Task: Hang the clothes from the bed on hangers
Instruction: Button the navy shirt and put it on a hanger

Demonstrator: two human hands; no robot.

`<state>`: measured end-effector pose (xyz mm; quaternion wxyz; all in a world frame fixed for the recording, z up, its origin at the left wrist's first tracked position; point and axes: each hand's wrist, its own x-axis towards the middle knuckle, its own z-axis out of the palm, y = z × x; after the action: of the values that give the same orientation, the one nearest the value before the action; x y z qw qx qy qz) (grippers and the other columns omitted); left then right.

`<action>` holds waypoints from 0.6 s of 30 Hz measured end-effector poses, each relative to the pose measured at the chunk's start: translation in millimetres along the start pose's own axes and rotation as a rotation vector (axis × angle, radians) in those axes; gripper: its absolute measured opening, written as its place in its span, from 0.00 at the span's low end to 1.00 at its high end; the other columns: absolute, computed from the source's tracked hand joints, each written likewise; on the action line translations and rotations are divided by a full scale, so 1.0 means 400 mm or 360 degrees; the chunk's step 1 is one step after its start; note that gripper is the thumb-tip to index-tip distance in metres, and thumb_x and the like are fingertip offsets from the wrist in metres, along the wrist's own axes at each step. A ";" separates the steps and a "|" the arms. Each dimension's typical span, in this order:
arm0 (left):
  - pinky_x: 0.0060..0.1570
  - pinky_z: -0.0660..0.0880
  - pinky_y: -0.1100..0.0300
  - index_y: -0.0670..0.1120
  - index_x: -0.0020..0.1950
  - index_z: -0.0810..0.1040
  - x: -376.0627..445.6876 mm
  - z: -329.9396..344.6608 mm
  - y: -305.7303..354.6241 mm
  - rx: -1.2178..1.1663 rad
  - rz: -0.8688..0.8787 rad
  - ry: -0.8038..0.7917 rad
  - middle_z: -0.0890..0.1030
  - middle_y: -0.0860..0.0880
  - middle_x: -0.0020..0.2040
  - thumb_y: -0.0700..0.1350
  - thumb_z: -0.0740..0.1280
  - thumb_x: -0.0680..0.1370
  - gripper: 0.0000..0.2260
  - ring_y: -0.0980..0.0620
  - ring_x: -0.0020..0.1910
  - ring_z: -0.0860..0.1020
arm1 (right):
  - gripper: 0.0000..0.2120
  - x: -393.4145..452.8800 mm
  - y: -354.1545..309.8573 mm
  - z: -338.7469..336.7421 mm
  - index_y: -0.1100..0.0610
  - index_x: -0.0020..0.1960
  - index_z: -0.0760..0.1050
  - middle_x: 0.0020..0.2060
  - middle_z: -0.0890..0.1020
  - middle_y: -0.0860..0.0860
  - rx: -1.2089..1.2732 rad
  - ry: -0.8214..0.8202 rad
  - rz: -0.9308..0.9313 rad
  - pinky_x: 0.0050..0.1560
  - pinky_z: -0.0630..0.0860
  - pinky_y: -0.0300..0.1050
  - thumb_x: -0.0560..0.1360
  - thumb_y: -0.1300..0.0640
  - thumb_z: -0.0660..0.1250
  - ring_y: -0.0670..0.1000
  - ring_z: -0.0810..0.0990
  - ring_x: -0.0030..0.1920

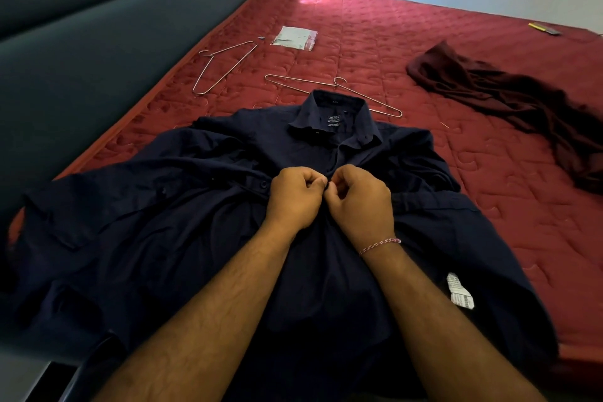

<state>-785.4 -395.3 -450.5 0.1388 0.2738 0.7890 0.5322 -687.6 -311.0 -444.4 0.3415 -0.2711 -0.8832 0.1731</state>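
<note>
Best to keep the placket flat while working that button. The left hand [293, 197] and right hand [359, 202] both pinch the front of the navy shirt [163, 238], spread across the bed [424, 59]; two wire hangers [332, 88] lie beyond its collar, well clear of either grip

Navy shirt [195, 222], quilted red mattress [424, 59]
</note>
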 end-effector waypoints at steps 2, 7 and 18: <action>0.43 0.81 0.61 0.49 0.45 0.87 0.005 -0.003 -0.004 -0.0116 -0.0054 -0.0032 0.86 0.54 0.40 0.43 0.70 0.81 0.08 0.57 0.41 0.84 | 0.06 -0.002 -0.003 0.005 0.55 0.41 0.76 0.36 0.79 0.47 -0.0036 0.0056 -0.0110 0.35 0.74 0.43 0.74 0.56 0.72 0.48 0.77 0.33; 0.41 0.77 0.61 0.47 0.44 0.84 0.006 -0.007 -0.004 -0.0190 0.0007 -0.0127 0.84 0.51 0.39 0.42 0.67 0.82 0.09 0.58 0.37 0.79 | 0.04 0.013 0.013 -0.012 0.58 0.41 0.80 0.33 0.82 0.49 0.0645 -0.0097 0.0314 0.36 0.74 0.33 0.74 0.62 0.72 0.44 0.79 0.31; 0.56 0.81 0.55 0.47 0.50 0.86 -0.005 -0.008 0.010 -0.0435 0.0026 -0.0002 0.87 0.54 0.47 0.43 0.68 0.82 0.07 0.57 0.49 0.84 | 0.05 0.011 0.046 -0.030 0.53 0.43 0.80 0.38 0.84 0.47 0.0800 0.0113 0.0499 0.41 0.78 0.36 0.76 0.58 0.75 0.44 0.82 0.38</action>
<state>-784.3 -397.7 -445.6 0.1710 0.2589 0.7068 0.6358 -675.3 -292.4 -443.0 0.3976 -0.3171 -0.7475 0.4274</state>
